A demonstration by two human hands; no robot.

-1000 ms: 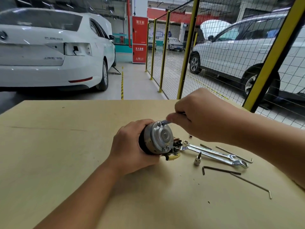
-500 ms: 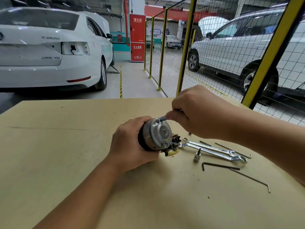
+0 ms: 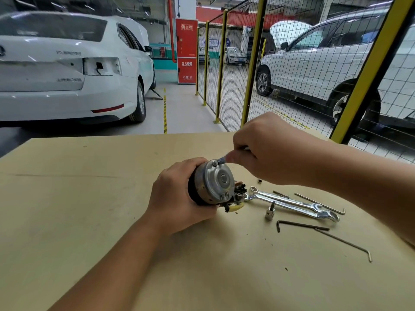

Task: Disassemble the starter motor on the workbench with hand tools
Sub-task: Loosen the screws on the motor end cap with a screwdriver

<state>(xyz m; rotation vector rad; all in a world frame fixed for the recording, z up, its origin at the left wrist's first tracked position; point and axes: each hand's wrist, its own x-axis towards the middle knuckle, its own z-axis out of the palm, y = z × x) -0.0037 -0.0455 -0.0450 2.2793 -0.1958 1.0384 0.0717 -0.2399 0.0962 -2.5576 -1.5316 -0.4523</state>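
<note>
From the head camera, the starter motor (image 3: pixel 212 184) lies on its side on the workbench (image 3: pixel 67 198), near the middle, its round silver end cap (image 3: pixel 216 179) turned toward the person. The left hand (image 3: pixel 177 194) wraps its fingers round the dark body and holds it down. The right hand (image 3: pixel 267 149) is curled closed on a small tool (image 3: pixel 222 160); only the tip shows, seated at a bolt (image 3: pixel 215 162) on the upper rim of the cap. What kind of tool it is, the hand hides.

The main risk, as I judge it, is the tip slipping out of the bolt head if it sits at an angle or is pushed too lightly. That would chew up the head and could send the tool toward the left fingers just beside it. The motor is round and only hand-held, so a stiff bolt may roll it on the bench.

A loosened bolt could drop and roll off among the wrenches (image 3: pixel 292 202), the hex keys (image 3: pixel 301 226), the socket bit (image 3: pixel 269 213) and the small nut (image 3: pixel 260 181) lying to the right.
</note>
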